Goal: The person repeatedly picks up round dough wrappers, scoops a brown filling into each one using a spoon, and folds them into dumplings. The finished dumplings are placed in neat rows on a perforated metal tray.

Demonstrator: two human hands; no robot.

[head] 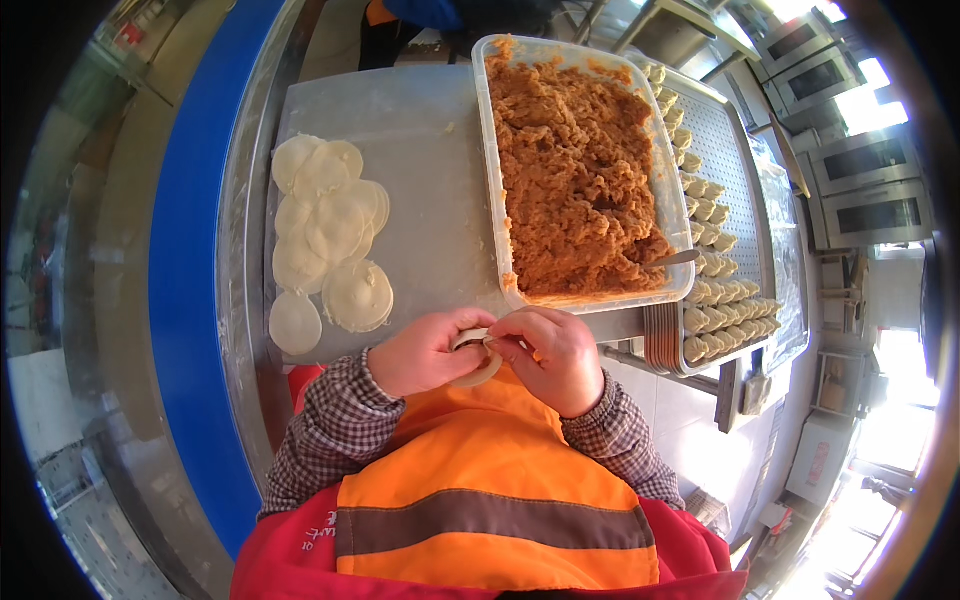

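Between my left hand (427, 351) and my right hand (553, 354) is a round dough wrapper (478, 373), held just in front of the orange apron. The fingers of both hands pinch its edge, and my hands hide most of what lies inside it. Beyond my right hand stands a clear plastic tub (491, 187) of reddish-brown minced filling (574, 180), with a metal utensil handle (675, 259) sticking out at its near right corner. Flat dough wrappers (337, 225) lie in overlapping piles on the metal tabletop (427, 195) at the left.
Right of the tub, rows of pleated dumplings (724, 315) sit on a perforated metal tray (724, 150), above a stack of trays (660, 341). A blue strip (191, 262) runs along the left. Part of another person (412, 19) shows beyond the table.
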